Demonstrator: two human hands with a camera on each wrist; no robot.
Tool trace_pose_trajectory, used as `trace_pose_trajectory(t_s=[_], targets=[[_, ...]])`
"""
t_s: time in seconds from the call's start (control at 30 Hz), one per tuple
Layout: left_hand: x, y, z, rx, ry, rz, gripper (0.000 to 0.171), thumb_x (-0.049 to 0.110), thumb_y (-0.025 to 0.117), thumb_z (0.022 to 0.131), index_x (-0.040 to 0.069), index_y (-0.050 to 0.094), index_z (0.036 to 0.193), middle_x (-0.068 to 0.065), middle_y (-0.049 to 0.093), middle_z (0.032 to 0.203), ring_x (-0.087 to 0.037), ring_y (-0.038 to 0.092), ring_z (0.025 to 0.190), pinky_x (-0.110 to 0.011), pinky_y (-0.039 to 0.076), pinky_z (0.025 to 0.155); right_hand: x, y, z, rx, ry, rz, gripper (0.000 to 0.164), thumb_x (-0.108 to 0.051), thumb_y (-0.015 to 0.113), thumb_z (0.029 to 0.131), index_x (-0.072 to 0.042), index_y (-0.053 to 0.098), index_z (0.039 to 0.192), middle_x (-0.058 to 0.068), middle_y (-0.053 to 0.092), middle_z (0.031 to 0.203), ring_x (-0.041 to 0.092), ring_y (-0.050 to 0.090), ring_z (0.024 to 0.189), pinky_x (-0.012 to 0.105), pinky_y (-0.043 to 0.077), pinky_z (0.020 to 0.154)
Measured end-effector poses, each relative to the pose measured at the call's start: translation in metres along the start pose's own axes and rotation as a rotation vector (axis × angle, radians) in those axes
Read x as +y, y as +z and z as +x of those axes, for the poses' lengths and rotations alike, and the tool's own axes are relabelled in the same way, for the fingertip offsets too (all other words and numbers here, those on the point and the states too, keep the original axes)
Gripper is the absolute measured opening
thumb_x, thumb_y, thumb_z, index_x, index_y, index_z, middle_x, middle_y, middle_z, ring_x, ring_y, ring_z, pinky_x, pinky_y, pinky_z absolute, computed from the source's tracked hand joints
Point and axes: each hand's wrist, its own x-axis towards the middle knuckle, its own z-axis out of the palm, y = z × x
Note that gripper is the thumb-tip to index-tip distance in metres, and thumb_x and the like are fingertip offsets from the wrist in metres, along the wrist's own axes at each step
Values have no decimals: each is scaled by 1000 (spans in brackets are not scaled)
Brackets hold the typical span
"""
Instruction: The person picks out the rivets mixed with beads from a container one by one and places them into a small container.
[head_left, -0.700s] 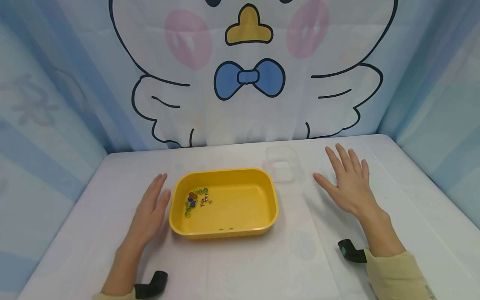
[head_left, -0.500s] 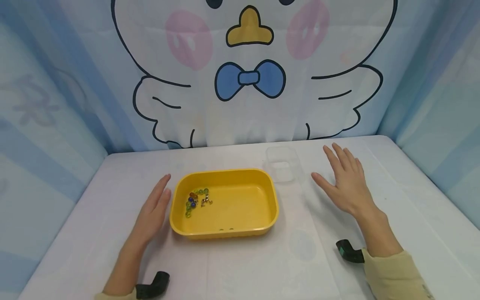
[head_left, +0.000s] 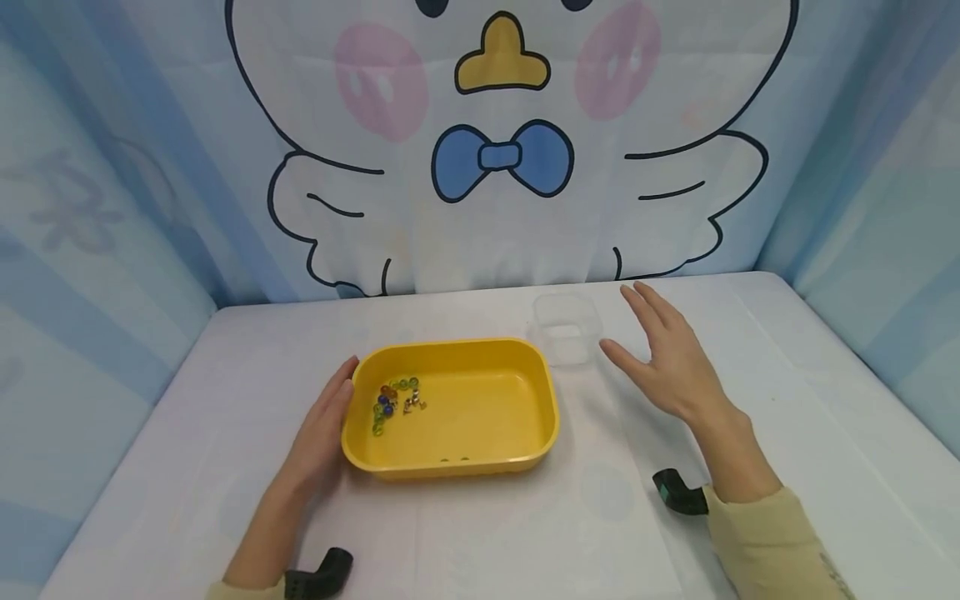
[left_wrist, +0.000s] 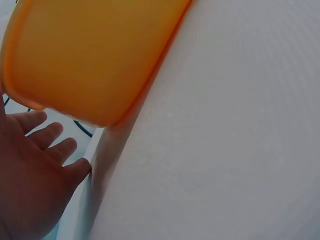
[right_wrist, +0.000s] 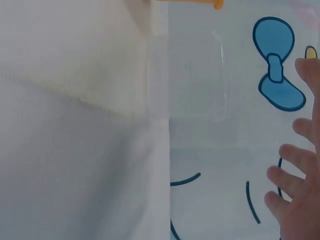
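Observation:
A yellow plastic basin sits on the white table. In its left part lies a cluster of green, blue and amber glass beads, with small gold-coloured pieces beside them. My left hand is at the basin's left side, fingertips right at the rim, fingers fairly straight; the left wrist view shows the hand beside the basin's outer wall. My right hand hovers with fingers spread, holding nothing, just right of a clear plastic container.
White cloth covers the table. A backdrop with a cartoon bird and blue bow tie hangs behind it, and blue patterned curtains close off both sides. A black wrist device juts from the right sleeve.
My left hand has moved right, up to the basin's left rim. My right hand has moved left toward the clear container. The basin and beads stay in place.

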Motion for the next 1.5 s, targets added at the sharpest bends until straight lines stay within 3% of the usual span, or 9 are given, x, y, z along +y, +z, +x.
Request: trace_pose_trajectory(t_s=[0.3,0.57,0.77,1.03,1.27,1.5], targets=[[-5,5,1,-40,4,-187,60,45,30,109,26,16,163,6,14,167,-17,6,153,-46,6,122,-15,7,9,-82,6,9,77,-49,59,98,-17,27,161,14,22,165,41,25,146,69,28,109],[-10,7,2,-77,13,-409,59,34,37,109,25,16,164,12,16,166,-7,12,151,-34,15,121,-29,12,17,-109,-23,35,75,-50,59,98,-18,30,160,11,24,165,38,25,147,67,28,111],[-13,7,2,-111,23,-509,59,28,39,110,25,16,164,13,16,166,-7,14,150,-30,20,119,-36,16,22,-128,-57,75,74,-49,59,99,-20,31,160,9,28,163,35,27,147,65,29,112],[-16,8,4,-121,38,-529,60,26,38,110,25,14,164,13,15,166,-8,14,150,-28,22,118,-44,22,28,-150,-103,128,70,-46,61,98,-20,35,158,6,32,162,31,30,146,60,31,113],[-17,8,5,-117,31,-526,59,23,36,109,24,14,164,13,15,166,-9,14,150,-32,19,120,-54,27,35,-199,-111,225,68,-44,62,99,-20,37,157,6,38,158,32,45,134,58,43,105],[-17,8,7,-105,12,-509,58,21,35,109,26,16,164,13,17,165,-9,17,149,-32,21,120,-62,31,40,-233,-136,269,65,-41,62,99,-20,39,156,5,41,156,33,48,130,57,47,100]])
